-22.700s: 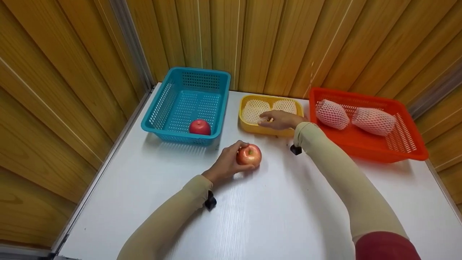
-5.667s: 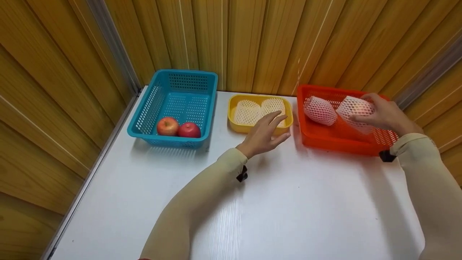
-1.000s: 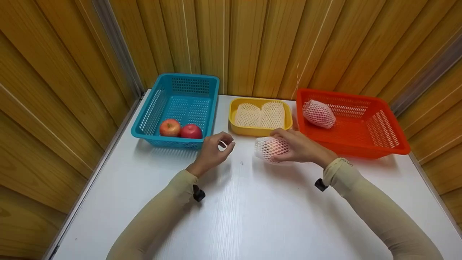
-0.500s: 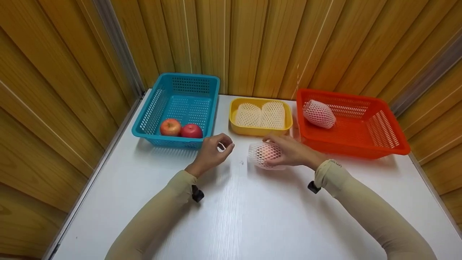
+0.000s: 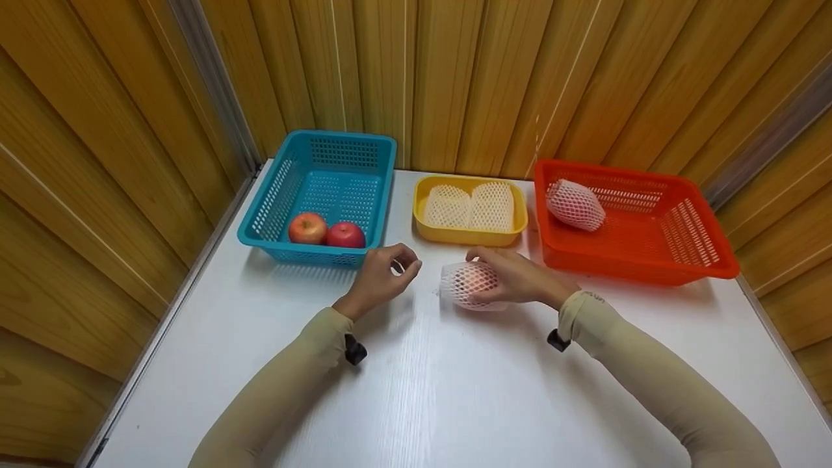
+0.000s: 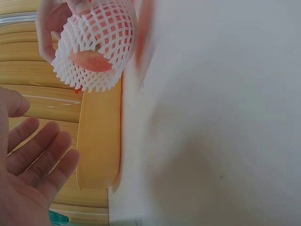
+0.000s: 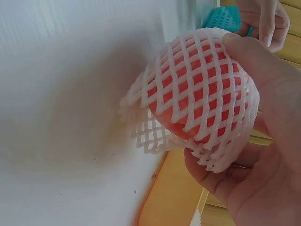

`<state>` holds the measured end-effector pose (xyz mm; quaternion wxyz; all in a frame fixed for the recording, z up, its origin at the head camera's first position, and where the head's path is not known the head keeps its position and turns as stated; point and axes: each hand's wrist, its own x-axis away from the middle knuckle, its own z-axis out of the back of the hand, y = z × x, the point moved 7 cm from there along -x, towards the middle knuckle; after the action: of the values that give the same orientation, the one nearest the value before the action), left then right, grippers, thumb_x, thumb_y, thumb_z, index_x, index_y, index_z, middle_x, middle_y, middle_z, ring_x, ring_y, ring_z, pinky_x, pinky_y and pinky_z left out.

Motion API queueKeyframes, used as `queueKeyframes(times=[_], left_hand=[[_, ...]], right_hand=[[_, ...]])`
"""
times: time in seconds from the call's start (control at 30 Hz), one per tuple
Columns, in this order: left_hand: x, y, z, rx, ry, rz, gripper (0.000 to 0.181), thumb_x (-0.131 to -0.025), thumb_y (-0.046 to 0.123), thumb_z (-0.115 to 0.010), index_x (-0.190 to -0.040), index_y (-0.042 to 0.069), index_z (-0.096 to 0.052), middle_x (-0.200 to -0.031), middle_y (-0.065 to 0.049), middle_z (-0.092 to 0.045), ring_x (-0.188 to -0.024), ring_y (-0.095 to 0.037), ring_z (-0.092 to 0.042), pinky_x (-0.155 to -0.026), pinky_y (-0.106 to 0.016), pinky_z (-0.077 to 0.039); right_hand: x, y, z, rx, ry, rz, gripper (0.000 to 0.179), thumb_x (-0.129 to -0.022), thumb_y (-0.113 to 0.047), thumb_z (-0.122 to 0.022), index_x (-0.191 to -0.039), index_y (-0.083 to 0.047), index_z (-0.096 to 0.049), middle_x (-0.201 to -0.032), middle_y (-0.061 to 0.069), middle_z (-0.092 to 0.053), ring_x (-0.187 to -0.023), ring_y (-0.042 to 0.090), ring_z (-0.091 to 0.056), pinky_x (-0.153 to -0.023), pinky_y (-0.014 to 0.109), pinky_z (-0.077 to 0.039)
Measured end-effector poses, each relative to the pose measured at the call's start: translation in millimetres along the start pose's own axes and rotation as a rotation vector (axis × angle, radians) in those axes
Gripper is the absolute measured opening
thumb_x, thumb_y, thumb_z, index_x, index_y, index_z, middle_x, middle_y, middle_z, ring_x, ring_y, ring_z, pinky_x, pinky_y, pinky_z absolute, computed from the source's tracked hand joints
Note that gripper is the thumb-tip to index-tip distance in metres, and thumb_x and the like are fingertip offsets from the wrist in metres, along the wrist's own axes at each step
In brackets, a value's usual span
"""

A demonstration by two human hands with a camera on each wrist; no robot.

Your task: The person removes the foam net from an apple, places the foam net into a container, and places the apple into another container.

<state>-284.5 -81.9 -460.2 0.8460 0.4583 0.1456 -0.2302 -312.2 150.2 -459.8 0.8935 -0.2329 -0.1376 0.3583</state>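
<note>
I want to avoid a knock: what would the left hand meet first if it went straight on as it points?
Most likely the yellow plastic tub, though the left hand might pass above the rim; its height is unclear.

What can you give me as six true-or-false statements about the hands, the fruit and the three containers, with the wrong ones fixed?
1. The right hand holds a netted fruit. True.
2. The left hand is touching that fruit. False: the left hand stays clear of it and holds nothing.
3. The yellow container has pale netting inside. True.
4. The red basket contains two wrapped fruits. False: only one wrapped fruit is in it.
5. Two bare fruits are in the blue basket. True.
6. The blue basket is the middle container. False: the yellow container is.
</note>
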Motion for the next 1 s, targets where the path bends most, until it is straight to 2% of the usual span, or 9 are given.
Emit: queueKeyframes(times=[0.23,0.5,0.67,0.83,1.0], left_hand=[[2.2,0.9,-1.8,0.0,-0.022,-0.012,0.01,-0.092,0.013,-0.075,-0.092,0.004,-0.073,-0.086,-0.005,-0.075,-0.076,-0.017,-0.067,-0.071,-0.038,-0.062],[4.9,1.3,-7.4,0.016,-0.03,-0.049,0.01,-0.093,0.01,-0.072,-0.088,0.002,-0.075,-0.081,-0.006,-0.074,-0.072,-0.018,-0.067,-0.067,-0.043,-0.062],[4.1,3.7,-19.6,0.011,-0.105,-0.049,0.011,-0.093,0.009,-0.07,-0.09,0.001,-0.078,-0.085,-0.006,-0.076,-0.074,-0.017,-0.068,-0.069,-0.039,-0.062],[2.4,7.6,-32.6,0.02,-0.162,-0.074,0.013,-0.093,0.003,-0.069,-0.098,-0.004,-0.078,-0.095,-0.011,-0.078,-0.084,-0.02,-0.073,-0.076,-0.037,-0.062],[2.4,7.6,-42.7,0.067,-0.199,-0.028,0.015,-0.093,-0.002,-0.07,-0.105,-0.007,-0.077,-0.101,-0.014,-0.078,-0.09,-0.021,-0.075,-0.083,-0.028,-0.06]], right_hand=[[-0.6,3,-4,0.009,-0.009,-0.034,0.068,-0.083,-0.05,-0.084,-0.137,-0.025,-0.049,-0.126,0.005,-0.061,-0.113,0.026,-0.056,-0.103,0.049,-0.047],[0.3,3,-6,-0.014,-0.005,-0.033,0.069,-0.084,-0.049,-0.083,-0.136,-0.022,-0.047,-0.124,0.007,-0.061,-0.111,0.026,-0.057,-0.102,0.048,-0.047],[3.2,3,-4,-0.018,0.013,-0.018,0.075,-0.083,-0.049,-0.084,-0.135,-0.014,-0.044,-0.123,0.011,-0.063,-0.107,0.026,-0.06,-0.1,0.048,-0.05],[5.2,6,-3,-0.04,0.016,-0.038,0.073,-0.082,-0.049,-0.084,-0.131,-0.015,-0.042,-0.124,0.011,-0.062,-0.108,0.025,-0.06,-0.101,0.048,-0.051],[7.0,7,-3,-0.034,0.01,-0.025,0.07,-0.083,-0.048,-0.084,-0.13,-0.016,-0.043,-0.125,0.011,-0.062,-0.111,0.026,-0.06,-0.103,0.048,-0.05]])
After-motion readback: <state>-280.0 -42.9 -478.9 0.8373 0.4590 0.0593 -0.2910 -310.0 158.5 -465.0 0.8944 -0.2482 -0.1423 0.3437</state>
